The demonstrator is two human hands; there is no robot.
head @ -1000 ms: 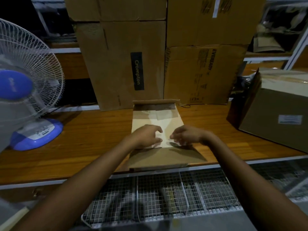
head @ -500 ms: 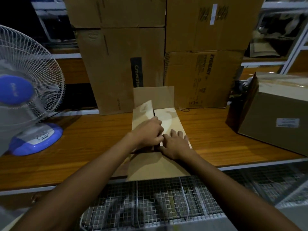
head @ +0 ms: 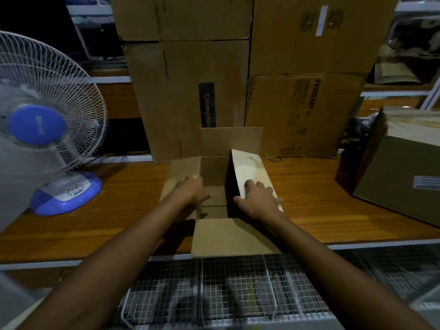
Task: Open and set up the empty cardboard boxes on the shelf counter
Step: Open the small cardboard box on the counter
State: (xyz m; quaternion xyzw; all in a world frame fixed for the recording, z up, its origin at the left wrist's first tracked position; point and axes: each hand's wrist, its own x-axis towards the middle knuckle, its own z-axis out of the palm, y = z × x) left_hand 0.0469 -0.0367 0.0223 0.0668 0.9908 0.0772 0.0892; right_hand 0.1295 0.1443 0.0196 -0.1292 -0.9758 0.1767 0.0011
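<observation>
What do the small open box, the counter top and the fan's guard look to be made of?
Small open box: plain brown cardboard, matt; creased fold lines at its flaps.
Counter top: wood or wood-look laminate, slightly glossy; orange-brown grain streaks.
Fan's guard: thin white wire, probably coated metal; fine radial spokes.

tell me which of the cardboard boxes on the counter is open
The small box between the left hand and right hand: its flaps are folded out and its inside shows. The large stacked boxes behind it are closed.
</observation>
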